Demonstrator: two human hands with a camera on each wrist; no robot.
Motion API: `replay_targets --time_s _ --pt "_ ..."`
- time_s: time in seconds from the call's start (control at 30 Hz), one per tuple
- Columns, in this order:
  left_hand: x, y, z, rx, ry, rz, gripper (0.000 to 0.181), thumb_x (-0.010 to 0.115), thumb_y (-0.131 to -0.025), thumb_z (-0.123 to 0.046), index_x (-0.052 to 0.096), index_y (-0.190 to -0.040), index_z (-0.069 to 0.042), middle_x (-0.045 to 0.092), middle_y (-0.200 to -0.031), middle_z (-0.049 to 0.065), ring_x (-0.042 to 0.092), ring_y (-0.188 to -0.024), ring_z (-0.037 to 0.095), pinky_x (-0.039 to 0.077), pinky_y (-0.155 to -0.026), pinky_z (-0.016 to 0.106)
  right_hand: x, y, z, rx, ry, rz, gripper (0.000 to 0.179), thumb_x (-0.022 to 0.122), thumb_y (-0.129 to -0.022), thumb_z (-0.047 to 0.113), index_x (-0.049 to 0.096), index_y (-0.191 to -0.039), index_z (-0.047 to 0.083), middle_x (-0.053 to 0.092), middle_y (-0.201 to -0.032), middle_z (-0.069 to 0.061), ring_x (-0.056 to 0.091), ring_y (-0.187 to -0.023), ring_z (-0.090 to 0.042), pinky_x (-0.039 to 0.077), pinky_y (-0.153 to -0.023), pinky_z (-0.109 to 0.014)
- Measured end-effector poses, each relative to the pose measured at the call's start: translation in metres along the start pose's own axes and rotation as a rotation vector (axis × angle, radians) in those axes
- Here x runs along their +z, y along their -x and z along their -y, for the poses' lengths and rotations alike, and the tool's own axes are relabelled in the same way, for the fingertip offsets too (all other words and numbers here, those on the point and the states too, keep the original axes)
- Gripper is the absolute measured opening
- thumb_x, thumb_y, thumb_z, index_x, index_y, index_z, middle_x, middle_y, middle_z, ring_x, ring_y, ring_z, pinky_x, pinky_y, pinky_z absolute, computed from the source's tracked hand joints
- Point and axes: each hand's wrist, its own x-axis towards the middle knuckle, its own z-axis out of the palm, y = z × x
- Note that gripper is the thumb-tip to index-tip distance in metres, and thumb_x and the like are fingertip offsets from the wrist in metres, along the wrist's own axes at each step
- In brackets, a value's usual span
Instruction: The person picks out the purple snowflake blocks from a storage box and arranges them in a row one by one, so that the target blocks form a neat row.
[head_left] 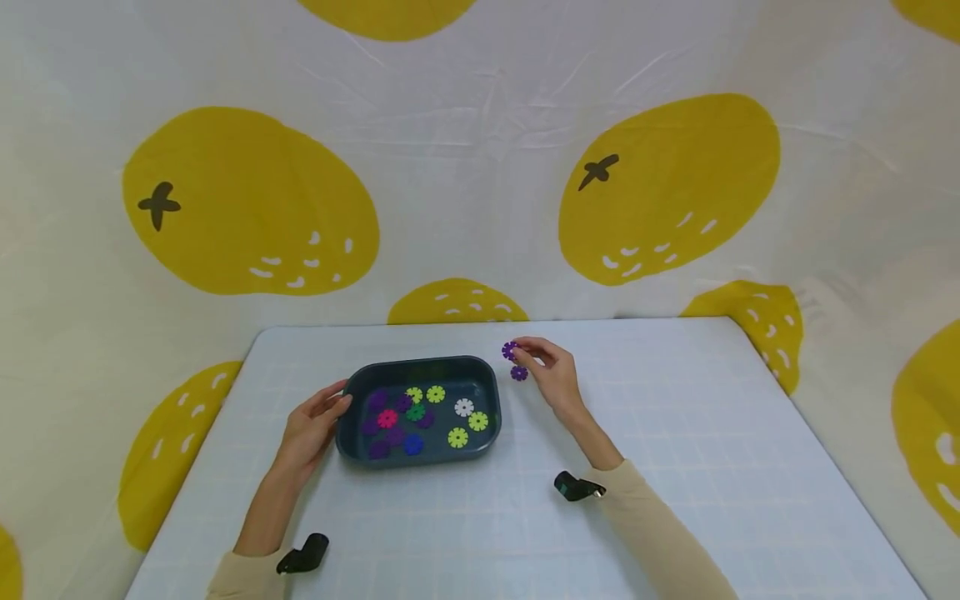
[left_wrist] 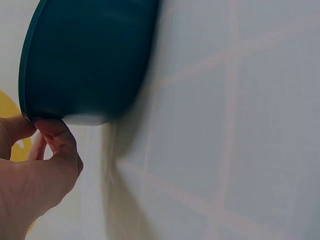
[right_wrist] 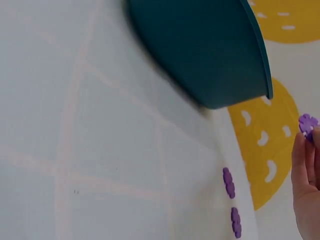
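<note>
The left hand [head_left: 309, 429] pinches the left end of the dark teal tray [head_left: 420, 462], with bright flower discs [head_left: 457, 437] inside. Farther off, the right hand [head_left: 557, 382] pinches a purple flower disc [head_left: 508, 351]. The right wrist view shows two purple discs [right_wrist: 228, 182] on the table [head_left: 675, 467]; the head view shows one.

The oblong tray [head_left: 452, 375] is showing dark teal, while the flower-shaped discs [head_left: 416, 412] inside are displaying purple, lime yellow, pink, green, blue and white, and the loose discs [head_left: 519, 373] beside it are showing purple. Pale pink lines [left_wrist: 231, 57] are crossing the bluish-white tablecloth [head_left: 712, 458] in a grid, and the white backdrop [head_left: 465, 208] is bearing yellow fruits [head_left: 255, 200] marked with white dashes [head_left: 262, 272] and dark crosses [head_left: 158, 204].
</note>
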Motion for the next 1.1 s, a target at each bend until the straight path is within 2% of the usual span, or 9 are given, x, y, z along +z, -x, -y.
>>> replay_targets --time_s 0.13,0.3,0.4,0.57,0.73,0.87,1.1 --pt "-0.002 -0.001 0.001 -0.006 0.007 -0.001 0.054 0.075 -0.097 -0.029 0.058 -0.145 -0.011 0.064 -0.103 -0.012 0.058 -0.094 0.002 0.049 -0.078 0.017 -0.010 0.000 -0.003 0.024 -0.003 -0.013 0.030 0.071 -0.099 0.015 0.071 -0.124 0.000 0.069 -0.122 -0.019 0.068 -0.103 -0.021 0.054 -0.088 -0.021" --pt "-0.001 0.000 0.000 -0.006 0.009 0.002 0.056 0.075 -0.097 -0.028 0.056 -0.147 -0.010 0.064 -0.103 -0.012 0.058 -0.095 0.002 0.050 -0.079 0.017 -0.025 -0.001 -0.009 0.026 0.041 -0.046 0.029 0.070 -0.100 0.013 0.071 -0.123 -0.002 0.069 -0.122 -0.021 0.066 -0.101 -0.015 0.053 -0.087 -0.018" --pt "-0.001 0.000 0.000 -0.007 0.019 0.003 0.055 0.075 -0.097 -0.028 0.057 -0.146 -0.011 0.064 -0.103 -0.013 0.058 -0.095 0.002 0.050 -0.080 0.017 -0.034 -0.002 -0.014 0.014 0.044 -0.072 0.026 0.071 -0.098 0.012 0.072 -0.120 -0.004 0.070 -0.118 -0.023 0.066 -0.096 -0.011 0.054 -0.085 -0.019" --pt "-0.001 -0.001 0.001 -0.012 0.029 -0.001 0.054 0.076 -0.096 -0.028 0.059 -0.145 -0.013 0.065 -0.102 -0.014 0.059 -0.096 0.003 0.050 -0.080 0.017 -0.046 -0.003 -0.018 0.036 0.039 -0.091 0.027 0.070 -0.099 0.008 0.070 -0.121 -0.007 0.068 -0.119 -0.027 0.067 -0.094 -0.012 0.056 -0.083 -0.021" --pt "-0.003 0.002 0.000 -0.013 0.030 -0.002 0.056 0.076 -0.096 -0.029 0.058 -0.146 -0.013 0.065 -0.104 -0.014 0.058 -0.096 0.002 0.049 -0.080 0.017 -0.056 -0.004 -0.023 0.094 0.122 -0.096 0.025 0.070 -0.099 0.009 0.072 -0.120 -0.005 0.070 -0.116 -0.025 0.067 -0.094 -0.016 0.054 -0.081 -0.018" --pt "-0.004 0.002 0.001 -0.020 0.029 -0.010 0.055 0.076 -0.096 -0.029 0.058 -0.146 -0.013 0.064 -0.104 -0.013 0.059 -0.095 0.003 0.049 -0.079 0.017 -0.064 -0.004 -0.027 0.138 0.228 -0.075 0.025 0.070 -0.100 0.012 0.072 -0.120 -0.002 0.071 -0.116 -0.020 0.067 -0.097 -0.019 0.052 -0.080 -0.016" --pt "-0.004 0.001 0.000 0.004 0.022 -0.005 0.057 0.075 -0.097 -0.029 0.056 -0.147 -0.010 0.065 -0.103 -0.014 0.058 -0.095 0.002 0.049 -0.079 0.017 -0.077 -0.004 -0.031 0.181 0.394 -0.062 0.022 0.070 -0.100 0.013 0.075 -0.118 0.003 0.073 -0.112 -0.015 0.066 -0.103 -0.026 0.048 -0.085 -0.022"
